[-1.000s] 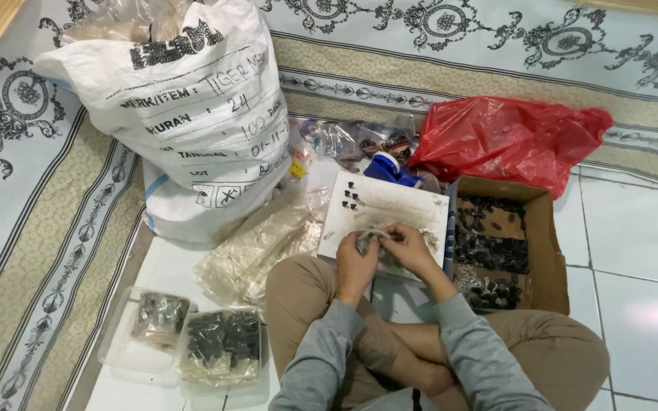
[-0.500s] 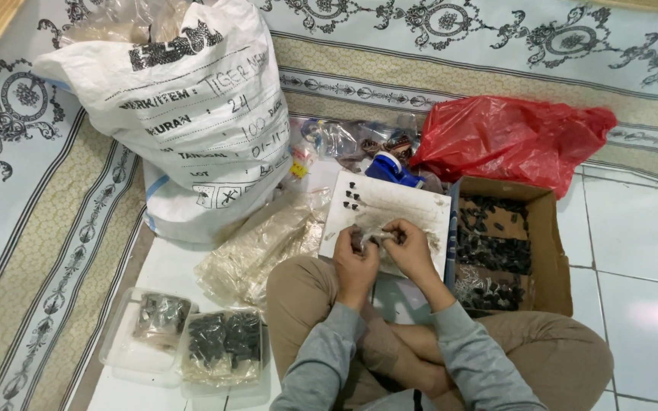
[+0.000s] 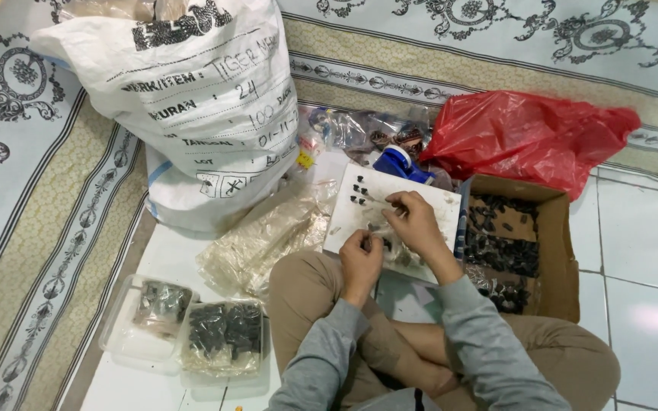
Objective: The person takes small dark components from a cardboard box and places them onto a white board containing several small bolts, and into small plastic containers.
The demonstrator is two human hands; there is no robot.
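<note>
I sit cross-legged on the floor with a white board [image 3: 429, 204] propped on my knee. Several small black pieces [image 3: 359, 190] lie on its upper left part. My left hand [image 3: 362, 255] and my right hand [image 3: 413, 221] meet over the board, both pinching a small clear plastic bag [image 3: 390, 242] with dark pieces in it. The right hand is higher, its fingertips at the bag's top; the left hand grips the bag's lower left edge.
A big white woven sack [image 3: 192, 99] stands at upper left. A red plastic bag [image 3: 527, 137] lies beside a cardboard box [image 3: 557, 243] of black pieces at right. Clear trays [image 3: 184, 331] of filled packets sit at lower left, crumpled clear bags [image 3: 268, 236] beside my knee.
Both hands have stayed over the board with the small bag; the right hand has shifted slightly up and the fingers have reworked their grip. The view has drifted a little.
</note>
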